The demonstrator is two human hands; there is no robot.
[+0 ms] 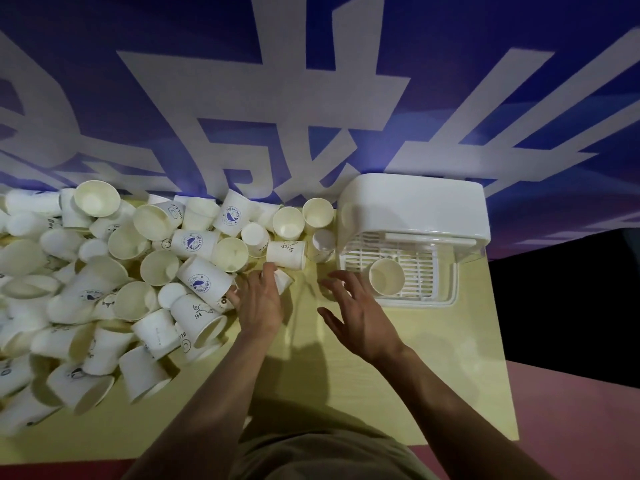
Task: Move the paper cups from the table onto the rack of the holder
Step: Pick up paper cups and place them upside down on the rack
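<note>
A big heap of white paper cups [114, 282] covers the left half of the yellow table [363, 393]. The white holder [415, 209] stands at the table's far right, and its slotted rack [408, 261] carries one upright cup [387, 280]. My left hand [258, 301] reaches into the heap's right edge, fingers curled on a small cup [284, 280] lying on its side. Just beyond that one lies another cup [286, 254]. My right hand [360, 313] hovers over bare table left of the rack, fingers spread and holding nothing.
A blue wall with large white characters [277, 98] rises right behind the table. The table's right edge [498, 341] drops to a dark floor. Bare yellow surface lies between the heap and the holder and toward me.
</note>
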